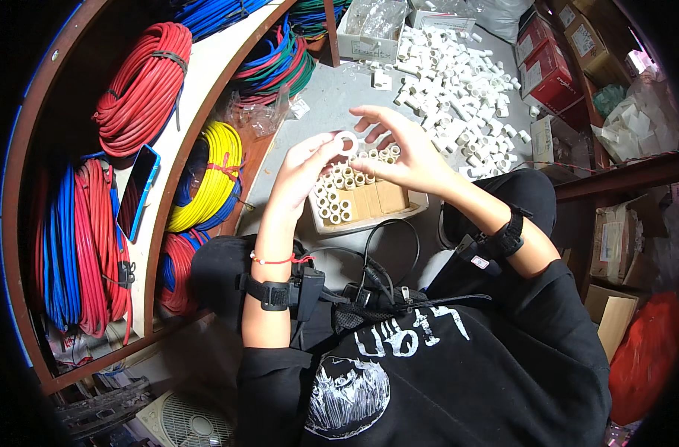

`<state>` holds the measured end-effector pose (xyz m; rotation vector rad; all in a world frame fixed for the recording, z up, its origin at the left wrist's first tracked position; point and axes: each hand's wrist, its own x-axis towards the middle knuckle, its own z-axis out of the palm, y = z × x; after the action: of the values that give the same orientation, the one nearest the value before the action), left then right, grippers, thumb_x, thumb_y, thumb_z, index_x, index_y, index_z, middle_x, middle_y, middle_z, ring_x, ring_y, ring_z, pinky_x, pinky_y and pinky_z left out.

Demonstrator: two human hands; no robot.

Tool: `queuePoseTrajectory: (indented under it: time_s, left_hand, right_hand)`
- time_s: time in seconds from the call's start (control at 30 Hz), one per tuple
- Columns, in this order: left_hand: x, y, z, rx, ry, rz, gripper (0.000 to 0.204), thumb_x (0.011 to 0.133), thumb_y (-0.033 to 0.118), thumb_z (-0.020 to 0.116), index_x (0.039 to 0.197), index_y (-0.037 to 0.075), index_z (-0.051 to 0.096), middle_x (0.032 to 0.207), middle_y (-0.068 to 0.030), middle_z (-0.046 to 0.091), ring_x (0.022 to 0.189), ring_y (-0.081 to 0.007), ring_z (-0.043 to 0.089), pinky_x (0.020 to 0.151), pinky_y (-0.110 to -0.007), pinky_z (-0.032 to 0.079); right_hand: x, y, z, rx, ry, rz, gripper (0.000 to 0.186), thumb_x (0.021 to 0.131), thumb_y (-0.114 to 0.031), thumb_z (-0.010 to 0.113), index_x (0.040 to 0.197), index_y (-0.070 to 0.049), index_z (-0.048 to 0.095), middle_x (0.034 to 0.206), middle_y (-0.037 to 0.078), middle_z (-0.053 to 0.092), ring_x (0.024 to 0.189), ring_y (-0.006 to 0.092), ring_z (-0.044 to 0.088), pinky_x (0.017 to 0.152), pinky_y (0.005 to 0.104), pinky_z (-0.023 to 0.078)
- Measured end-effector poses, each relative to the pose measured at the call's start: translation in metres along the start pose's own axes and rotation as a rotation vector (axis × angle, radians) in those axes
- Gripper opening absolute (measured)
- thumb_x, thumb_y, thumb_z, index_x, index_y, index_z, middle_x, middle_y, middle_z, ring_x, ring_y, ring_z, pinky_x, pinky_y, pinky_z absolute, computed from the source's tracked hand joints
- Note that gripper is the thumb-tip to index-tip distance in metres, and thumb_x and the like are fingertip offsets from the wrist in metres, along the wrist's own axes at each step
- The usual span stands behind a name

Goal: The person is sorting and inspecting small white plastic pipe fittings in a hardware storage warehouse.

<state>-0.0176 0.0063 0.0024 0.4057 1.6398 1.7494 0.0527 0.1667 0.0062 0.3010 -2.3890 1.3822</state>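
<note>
My left hand (310, 167) pinches a white ring-shaped plastic fitting (345, 136) upright above a shallow cardboard box (384, 195). The box holds several white fittings (335, 206) standing in rows, with bare cardboard showing at its right part. My right hand (391, 149) is just right of the held fitting, fingers apart and curved over the box, with nothing visible in its grip. A loose pile of white pipe fittings (451, 89) lies on the grey floor (306, 119) behind the box.
A shelf (205, 59) at the left carries red (138, 82), blue and yellow (217, 171) cable coils and a phone (138, 194). A box of bags (369, 37) stands at the back. Cartons (548, 74) and a red bag (645, 357) line the right. A fan (190, 417) sits lower left.
</note>
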Motion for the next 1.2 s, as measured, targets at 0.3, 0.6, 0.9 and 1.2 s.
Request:
queuePoseTrajectory:
  time_s: [0.3,0.6,0.9,1.2]
  left_hand:
    - [0.003,-0.003,-0.001,-0.095,-0.047,0.073,0.032,0.076,0.020,0.052,0.099,-0.002,0.050,0.088,-0.0038,0.055,0.078,-0.0065,0.051,0.069,-0.018,0.040]
    - [0.001,0.002,0.001,-0.169,-0.088,0.066,0.034,0.073,0.009,0.056,0.102,-0.004,0.047,0.093,-0.0071,0.054,0.084,-0.0094,0.050,0.075,-0.021,0.040]
    - [0.007,-0.006,-0.001,-0.091,-0.150,0.206,0.043,0.066,0.008,0.063,0.103,-0.004,0.044,0.095,-0.0089,0.050,0.086,-0.0140,0.049,0.076,-0.025,0.041]
    - [0.008,-0.010,-0.005,-0.049,-0.105,0.187,0.046,0.064,0.010,0.066,0.103,-0.002,0.045,0.096,-0.0084,0.050,0.088,-0.0142,0.048,0.077,-0.026,0.041]
  right_hand:
    - [0.003,-0.001,-0.002,0.266,-0.160,0.513,0.038,0.072,-0.029,0.058,0.097,-0.002,0.051,0.080,0.004,0.055,0.070,0.0092,0.051,0.063,0.0220,0.041]
    - [0.003,0.005,-0.003,0.432,-0.131,0.515,0.036,0.067,-0.021,0.061,0.093,0.002,0.051,0.078,0.005,0.056,0.071,0.0096,0.053,0.067,0.0215,0.042]
    - [0.004,0.012,-0.006,0.354,-0.079,0.372,0.037,0.061,-0.022,0.063,0.090,-0.001,0.053,0.078,0.005,0.055,0.071,0.0102,0.050,0.066,0.0224,0.042]
    - [0.005,0.007,-0.009,0.312,-0.159,0.392,0.031,0.066,-0.013,0.055,0.093,0.001,0.048,0.084,0.004,0.051,0.076,0.0083,0.048,0.068,0.0211,0.041]
